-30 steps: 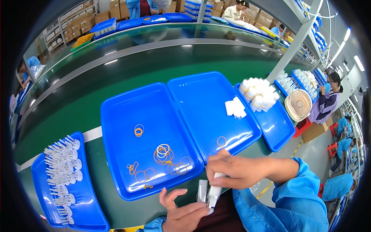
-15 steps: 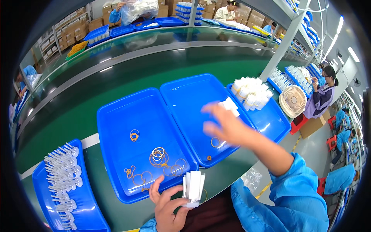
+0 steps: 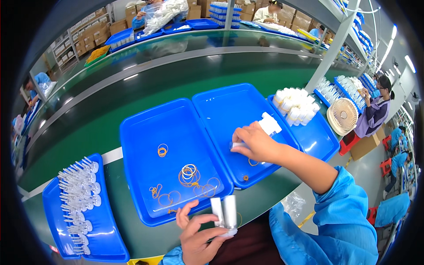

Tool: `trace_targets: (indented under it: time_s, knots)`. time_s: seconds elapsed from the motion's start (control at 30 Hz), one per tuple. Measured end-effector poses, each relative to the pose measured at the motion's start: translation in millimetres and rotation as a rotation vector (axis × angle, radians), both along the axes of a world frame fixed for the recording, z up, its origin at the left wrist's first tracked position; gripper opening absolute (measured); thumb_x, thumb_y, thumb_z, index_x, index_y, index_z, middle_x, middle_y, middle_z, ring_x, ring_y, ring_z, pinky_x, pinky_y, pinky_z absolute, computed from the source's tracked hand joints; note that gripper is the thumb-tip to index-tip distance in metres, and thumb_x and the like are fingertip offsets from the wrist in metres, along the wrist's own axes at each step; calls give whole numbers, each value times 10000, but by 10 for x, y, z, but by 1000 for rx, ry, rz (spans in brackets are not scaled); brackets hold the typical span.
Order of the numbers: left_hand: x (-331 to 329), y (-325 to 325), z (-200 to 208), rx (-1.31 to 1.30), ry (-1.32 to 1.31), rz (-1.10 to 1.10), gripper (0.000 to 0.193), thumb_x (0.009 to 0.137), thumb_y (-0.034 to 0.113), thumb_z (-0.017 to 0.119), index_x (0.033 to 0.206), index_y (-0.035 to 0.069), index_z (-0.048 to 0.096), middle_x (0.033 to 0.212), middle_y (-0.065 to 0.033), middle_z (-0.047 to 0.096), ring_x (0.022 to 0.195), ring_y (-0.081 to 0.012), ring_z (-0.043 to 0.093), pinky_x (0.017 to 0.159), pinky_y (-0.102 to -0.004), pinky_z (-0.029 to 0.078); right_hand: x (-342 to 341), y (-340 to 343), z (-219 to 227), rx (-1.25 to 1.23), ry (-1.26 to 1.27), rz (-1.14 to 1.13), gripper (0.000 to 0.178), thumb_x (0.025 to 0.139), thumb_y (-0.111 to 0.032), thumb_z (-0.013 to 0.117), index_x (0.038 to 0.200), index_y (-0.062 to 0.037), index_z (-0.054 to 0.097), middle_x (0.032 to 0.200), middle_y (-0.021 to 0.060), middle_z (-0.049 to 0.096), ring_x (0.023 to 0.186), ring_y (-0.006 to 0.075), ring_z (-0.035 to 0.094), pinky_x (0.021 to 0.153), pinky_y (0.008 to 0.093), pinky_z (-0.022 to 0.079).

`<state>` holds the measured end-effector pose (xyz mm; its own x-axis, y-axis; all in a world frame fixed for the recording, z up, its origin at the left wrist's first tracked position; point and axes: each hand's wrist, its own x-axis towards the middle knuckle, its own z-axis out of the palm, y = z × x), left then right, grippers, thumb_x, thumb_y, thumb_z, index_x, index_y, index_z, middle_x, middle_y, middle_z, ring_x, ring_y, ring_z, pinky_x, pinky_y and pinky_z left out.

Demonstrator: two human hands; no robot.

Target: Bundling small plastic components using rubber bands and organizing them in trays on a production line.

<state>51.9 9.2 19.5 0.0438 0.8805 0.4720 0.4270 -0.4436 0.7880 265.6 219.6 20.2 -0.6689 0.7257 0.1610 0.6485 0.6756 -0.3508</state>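
My left hand (image 3: 201, 234) is closed round the base of a clear part (image 3: 229, 230), from which a silvery-white tube (image 3: 230, 210) and a narrow white strip stand upright. The fingers hide some of it. Over the middle blue tray (image 3: 223, 95), my right hand (image 3: 255, 142) pinches a small white strip (image 3: 238, 145). Beside that hand, more white strips (image 3: 270, 125) lie in the same tray. In the blue tray nearer my left hand (image 3: 145, 115) lie loose orange rubber bands (image 3: 190, 176) and pale rings; a few orange bands lie in the middle tray too.
At far left a blue tray (image 3: 115, 245) holds rows of clear pronged parts (image 3: 79, 198). Bundled white tubes (image 3: 295, 106) stand in a blue tray on the right, near a beige fan (image 3: 342, 115). A grey post (image 3: 333, 48) rises behind. Several people work around the green belt (image 3: 101, 110).
My right hand has gone from outstretched, blurred fingers to a pinch on a white strip. My left hand has turned the clear part a little. The view has shifted slightly.
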Motion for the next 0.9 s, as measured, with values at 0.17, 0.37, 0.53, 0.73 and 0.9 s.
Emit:
trace_targets:
  time_s: [0.17,0.37,0.53,0.73,0.9]
  knots:
    - [49,39,51,22,89,13,134,600,207,762,722,177,716,890,15,614,1094,-318,462,945,-483,243,-178,-451,262,-407,476,163,227,745,-116,696,944,-27,631,842,58,586,834,189,572,754,276,448]
    - [84,46,75,53,140,27,127,599,228,759,713,201,709,907,28,617,1122,-317,453,951,-500,222,-256,-574,453,-863,465,84,286,787,-111,667,1050,-31,587,929,39,610,886,96,565,787,250,459]
    - [62,35,69,71,144,37,128,599,227,759,712,203,704,909,33,617,1123,-326,456,957,-503,217,-269,-625,338,-954,607,90,308,827,-135,628,1107,-34,549,905,27,609,833,96,562,746,265,463]
    - [56,0,43,88,135,62,113,606,224,754,704,209,700,927,43,621,1139,-332,451,976,-498,192,-260,-521,348,-591,456,282,262,873,-179,580,1106,-61,592,893,64,587,784,118,551,738,255,449]
    - [56,-19,37,91,178,82,97,617,222,749,698,226,695,936,57,621,1150,-331,445,997,-494,148,-227,-552,362,-841,544,243,202,888,-171,561,1040,-44,599,927,51,575,853,112,529,760,261,439]
